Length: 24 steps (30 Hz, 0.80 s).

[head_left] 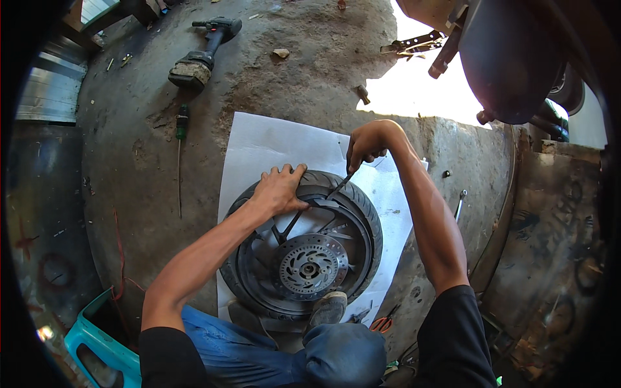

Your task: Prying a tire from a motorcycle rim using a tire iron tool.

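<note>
A motorcycle wheel lies flat before me, its black tyre [370, 220] around a dark spoked rim with a perforated brake disc [326, 258] facing up. My left hand [279, 189] grips the tyre's far side, fingers over the tread and thumb toward the rim. My right hand [372, 143] is closed around the upper end of a slim dark tyre lever [339, 185]. The lever slants down to the seam between tyre and rim, right of my left hand. Its exact tip is hard to make out.
Under the wheel is a white sheet [255, 139] on rough concrete. A cordless impact wrench [210, 48] and a green-handled screwdriver [182, 126] lie at left. A spanner [460, 204] lies right, orange-handled scissors [381, 324] near my feet, a turquoise stool [97, 336] lower left.
</note>
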Tool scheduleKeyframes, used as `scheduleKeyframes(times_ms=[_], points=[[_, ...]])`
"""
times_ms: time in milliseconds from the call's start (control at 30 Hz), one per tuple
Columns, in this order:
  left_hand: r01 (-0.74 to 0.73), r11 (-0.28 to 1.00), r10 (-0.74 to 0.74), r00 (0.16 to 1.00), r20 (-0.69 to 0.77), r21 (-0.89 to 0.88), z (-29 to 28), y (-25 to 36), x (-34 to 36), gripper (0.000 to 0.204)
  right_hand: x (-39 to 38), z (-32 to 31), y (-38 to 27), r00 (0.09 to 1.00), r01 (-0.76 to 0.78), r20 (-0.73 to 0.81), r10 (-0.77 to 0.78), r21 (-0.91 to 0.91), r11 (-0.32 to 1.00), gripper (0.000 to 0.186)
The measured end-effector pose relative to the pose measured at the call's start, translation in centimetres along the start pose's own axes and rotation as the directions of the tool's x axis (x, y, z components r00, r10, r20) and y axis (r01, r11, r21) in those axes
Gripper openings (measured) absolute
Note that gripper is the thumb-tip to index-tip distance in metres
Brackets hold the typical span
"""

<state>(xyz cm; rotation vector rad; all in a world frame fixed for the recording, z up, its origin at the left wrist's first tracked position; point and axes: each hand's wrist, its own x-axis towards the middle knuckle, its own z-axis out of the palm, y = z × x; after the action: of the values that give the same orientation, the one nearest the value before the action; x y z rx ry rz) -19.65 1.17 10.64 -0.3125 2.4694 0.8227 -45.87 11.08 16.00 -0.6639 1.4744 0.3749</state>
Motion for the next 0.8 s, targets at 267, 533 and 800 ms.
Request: scheduleKeyframes(times_ms=[267,533,800], points=[[0.007,1.0,-0.007,1.0,0.026,-0.002,-0.3,0.5,0.0,0.098,0.2,0.0,0.8,1.0,-0.017,0.017,0.017,0.008,1.0,0.026],[0.036,0.999,-0.035,0.998,0.059,-0.005,-0.1,0.9,-0.1,0.1,0.9,1.7,1.4,0.998,0.059,-0.038,-0.057,0.043,0.997,0.031],[0.001,1.0,-0.001,1.0,-0.003,-0.009,-0.4,1.1,0.4,0.103,-0.3,5.6,-0.7,0.947,0.018,-0.313,-0.074,-0.177,0.984,0.037]])
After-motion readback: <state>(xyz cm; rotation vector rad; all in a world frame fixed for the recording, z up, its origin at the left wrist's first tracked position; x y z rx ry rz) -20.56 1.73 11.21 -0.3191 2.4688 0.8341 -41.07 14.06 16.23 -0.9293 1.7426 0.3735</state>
